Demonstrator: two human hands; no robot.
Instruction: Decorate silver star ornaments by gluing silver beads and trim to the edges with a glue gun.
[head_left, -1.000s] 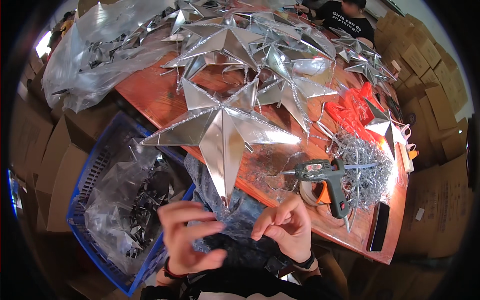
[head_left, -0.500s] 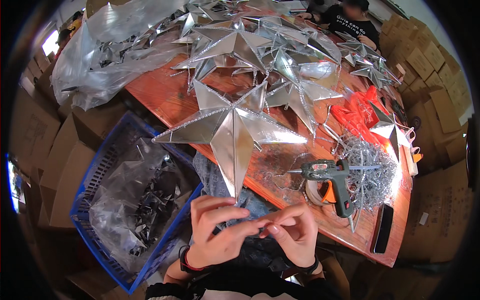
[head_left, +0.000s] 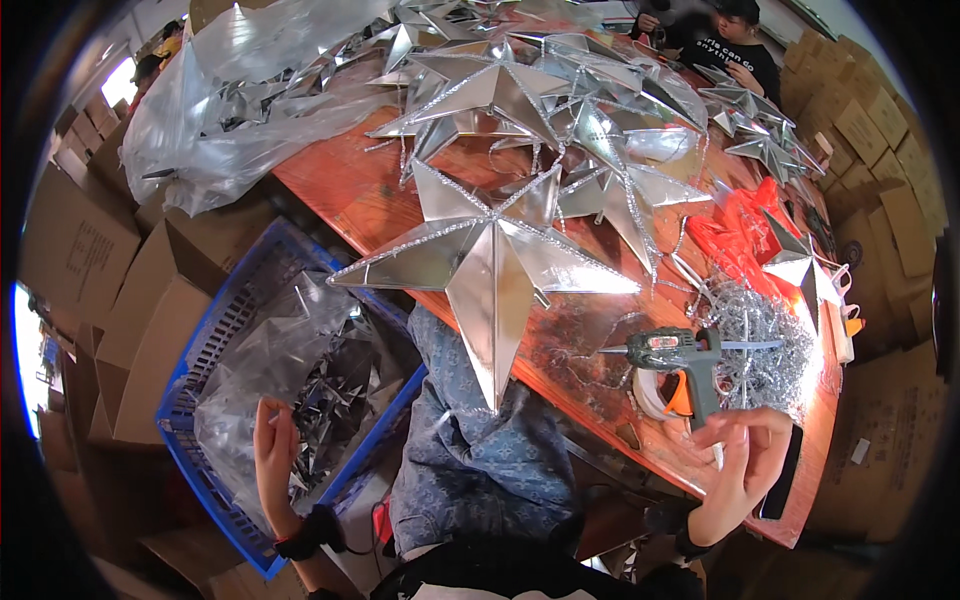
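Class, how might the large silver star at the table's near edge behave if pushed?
The large silver star would probably feel stiff, given its crisp folded ridges. Its smooth, mirror-like faces may be slippery. A push could tip it, since its lowest point juts beyond the red table.

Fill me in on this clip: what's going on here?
A person sits at a wooden table, bare hands apart. The left hand is over a blue basket with a plastic bag and silver pieces inside. The right hand is by the handle of a glue gun; whether it grips is unclear. Between them, a large silver star juts past the table edge, untouched. More stars lie beyond, and another person sits at the far side.
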